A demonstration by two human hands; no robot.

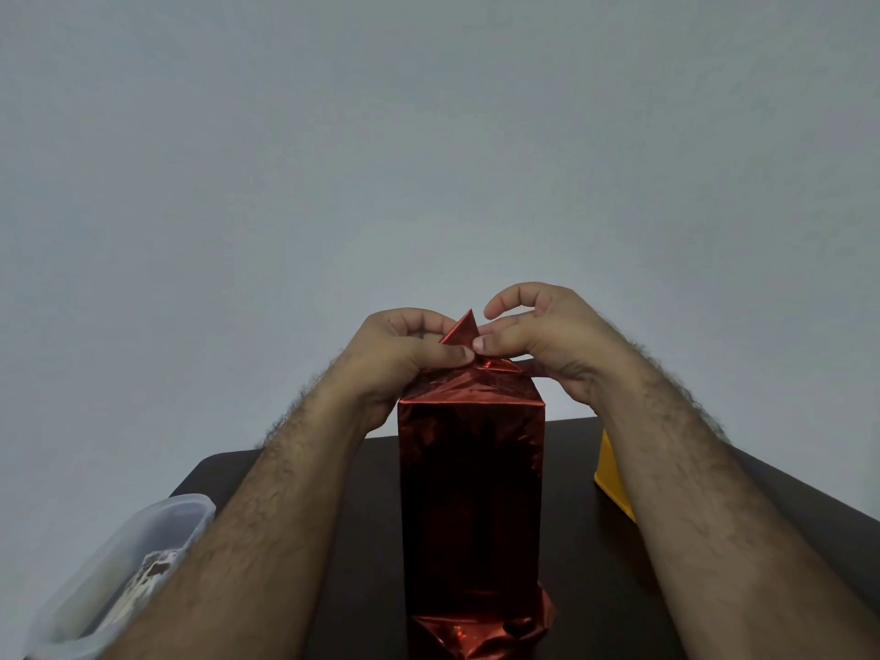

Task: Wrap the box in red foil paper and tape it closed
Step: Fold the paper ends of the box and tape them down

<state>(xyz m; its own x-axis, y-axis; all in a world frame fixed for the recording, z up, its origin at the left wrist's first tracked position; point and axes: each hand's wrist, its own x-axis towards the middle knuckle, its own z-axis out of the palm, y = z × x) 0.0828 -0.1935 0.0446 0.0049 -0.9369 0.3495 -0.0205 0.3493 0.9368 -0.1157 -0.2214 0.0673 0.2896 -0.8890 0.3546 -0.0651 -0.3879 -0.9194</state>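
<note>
A tall box [471, 502] wrapped in shiny red foil paper [469, 388] stands upright on a dark table [743, 554], right in the middle of the view and close to the person. Its long front face is fully covered and fairly smooth. At the near bottom end the foil bunches out in loose, crumpled folds.

Both hands work at the far top end of the box. The left hand [405, 354] comes in from the left, its thumb and fingers closed on the foil at the top — pinching the base of a small triangular flap [463, 330] that sticks up between the two hands. The right hand [538, 335] comes in from the right; its thumb and forefinger press together on the same flap from the other side, while its remaining fingers curl loosely above, not touching anything. The thumbs nearly meet at the fold. Below them the foil slopes down to the box's top edge in creased pleats.

At the near left, off the table's corner, sits a translucent plastic container [157, 531] — its contents are unclear. A yellow object [612, 473] shows on the table to the right, mostly hidden behind the right forearm.
</note>
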